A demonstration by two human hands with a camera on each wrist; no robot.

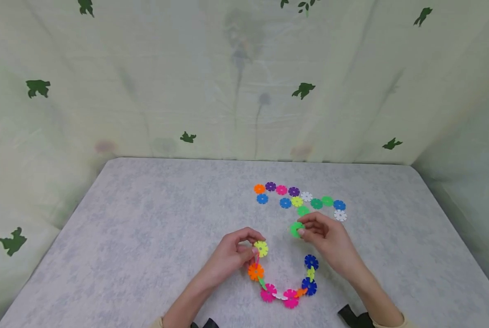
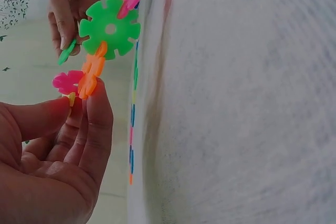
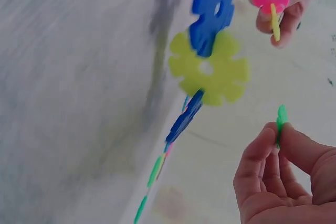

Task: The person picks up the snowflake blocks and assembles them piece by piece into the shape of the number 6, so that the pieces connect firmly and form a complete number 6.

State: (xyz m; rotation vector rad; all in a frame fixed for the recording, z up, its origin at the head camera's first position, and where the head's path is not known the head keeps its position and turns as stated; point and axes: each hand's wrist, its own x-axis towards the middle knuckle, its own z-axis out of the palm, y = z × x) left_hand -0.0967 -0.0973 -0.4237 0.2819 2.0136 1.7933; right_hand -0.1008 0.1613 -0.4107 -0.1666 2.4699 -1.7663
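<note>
My left hand [image 1: 233,251] pinches one end of a curved chain of interlocking notched plastic discs [image 1: 269,293], at a yellow disc [image 1: 261,248] joined to a pink one [image 2: 67,81]. From there the chain bends through orange, green, pink, white and blue discs to a dark blue disc [image 1: 311,262] at its other end. Between thumb and fingertips, my right hand [image 1: 328,239] holds a loose green disc [image 1: 295,229], seen nearly edge-on in the right wrist view. A gap separates this disc from the yellow chain end.
Beyond the hands, several loose discs lie on the grey table [image 1: 166,209], among them an orange disc [image 1: 259,188], a purple disc [image 1: 294,191] and a white disc [image 1: 340,215]. A pale curtain [image 1: 211,82] with leaf prints hangs behind the table's back edge.
</note>
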